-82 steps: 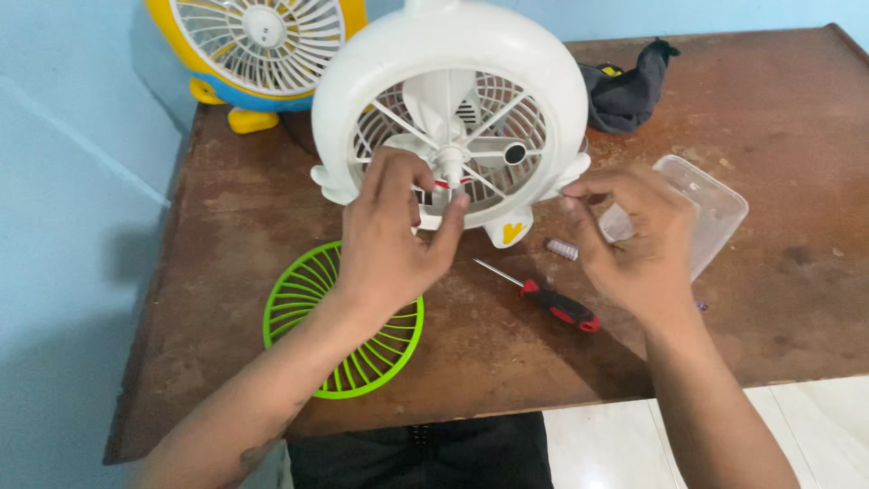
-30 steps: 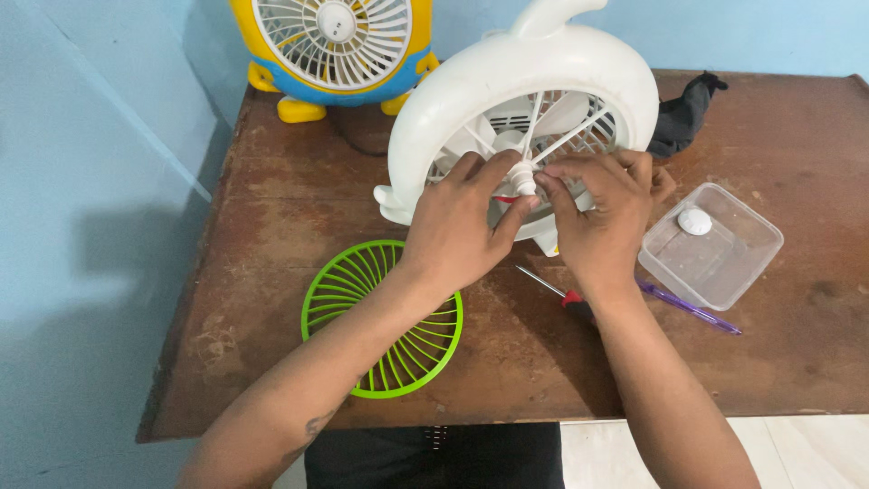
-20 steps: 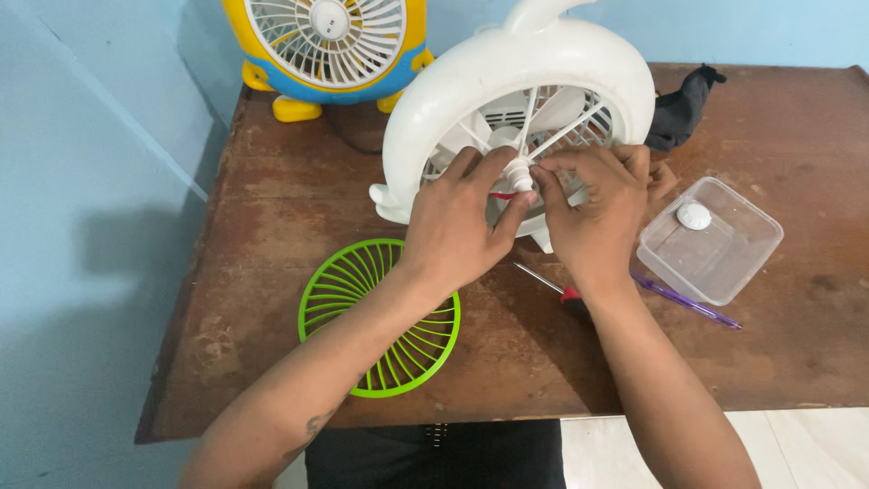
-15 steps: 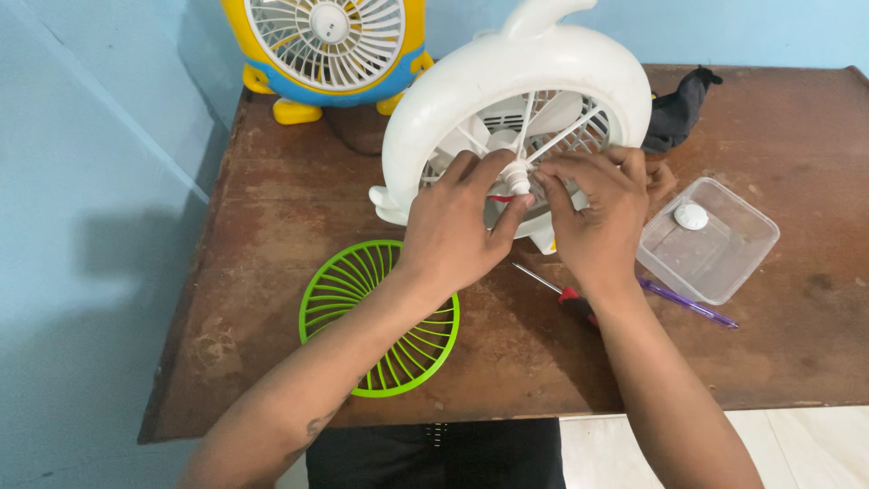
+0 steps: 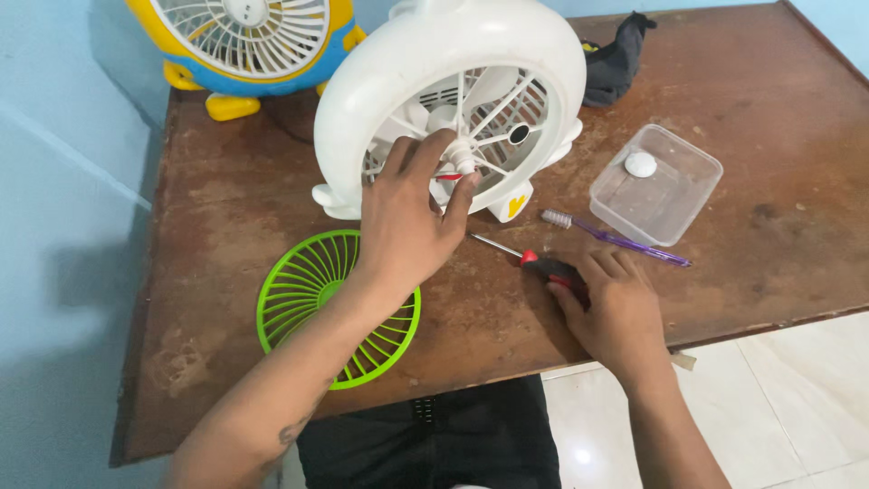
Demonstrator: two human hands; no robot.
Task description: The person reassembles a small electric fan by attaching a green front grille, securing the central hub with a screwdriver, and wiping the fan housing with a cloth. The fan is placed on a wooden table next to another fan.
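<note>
Fan: white round fan [image 5: 362, 81] without its front grille, blades bare, upright toward the counter's [image 5: 769, 81] far-left part.
Left hand [image 5: 407, 222]: fingers pinching the white hub [image 5: 463, 161].
Right hand [image 5: 615, 303]: closing on the red-handled screwdriver [image 5: 534, 264] near the front edge — grip not clear.
Room: green grille [image 5: 303, 290] front-left; clear tub [image 5: 670, 199] and purple pen [image 5: 615, 239] right; far-right corner bare.

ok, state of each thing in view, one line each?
white fan: upright, front grille off, blades exposed
left hand: fingers on the fan's hub
right hand: on the screwdriver handle, flat on table
green grille: detached, lying flat
clear container: open, white cap inside
yellow fan: upright, grille on
</note>
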